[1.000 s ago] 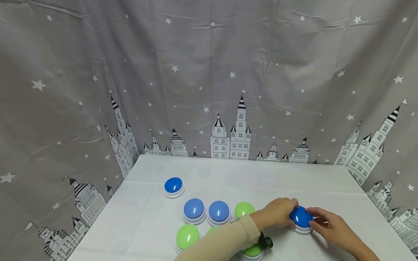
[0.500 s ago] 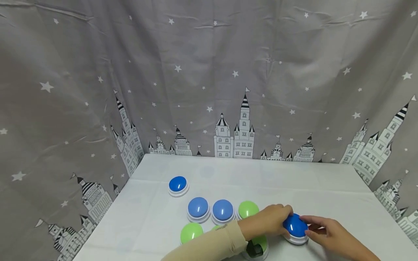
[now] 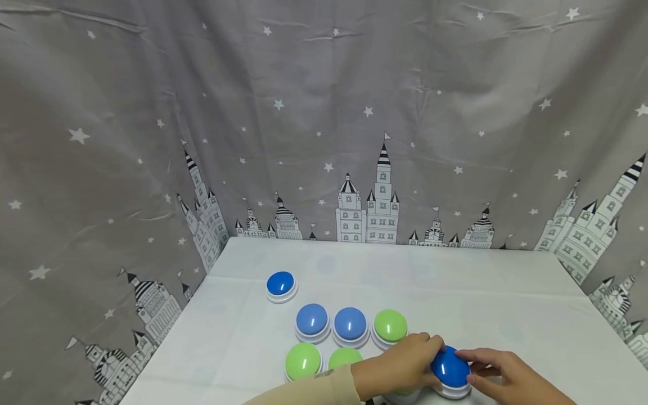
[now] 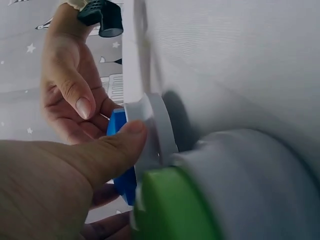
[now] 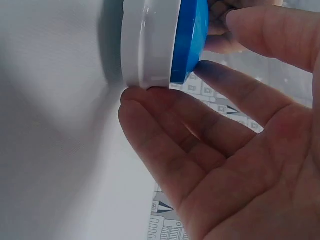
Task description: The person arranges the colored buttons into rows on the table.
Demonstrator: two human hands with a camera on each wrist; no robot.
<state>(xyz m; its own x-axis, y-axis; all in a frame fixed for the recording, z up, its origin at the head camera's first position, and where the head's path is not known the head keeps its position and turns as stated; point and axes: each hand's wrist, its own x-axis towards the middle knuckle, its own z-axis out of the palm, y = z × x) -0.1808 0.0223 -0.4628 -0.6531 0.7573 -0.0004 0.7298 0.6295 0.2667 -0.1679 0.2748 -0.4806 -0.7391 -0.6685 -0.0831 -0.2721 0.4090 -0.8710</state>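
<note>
Between both hands, at the front right of the table, is a blue push button [image 3: 450,367] with a domed top and white round base. My left hand [image 3: 405,363] grips it from the left, the thumb pressed along the white base in the left wrist view. From the right, my right hand [image 3: 501,371] holds it with bent fingers, their tips against the base and dome in the right wrist view; the thumb seems apart from it there. A green push button [image 4: 170,205] sits right beside the blue one. My left forearm partly hides the nearer buttons.
Two lighter blue push buttons [image 3: 350,324] and a green push button [image 3: 390,326] form a row. In front of them are more green push buttons [image 3: 303,361]. A separate blue push button [image 3: 281,284] stands at the back left. Behind the white table [image 3: 506,281] hangs a grey castle-print curtain [image 3: 304,112].
Both hands have brought the held blue push button leftward and nearer, up beside the group of green buttons. The view has shifted slightly.
</note>
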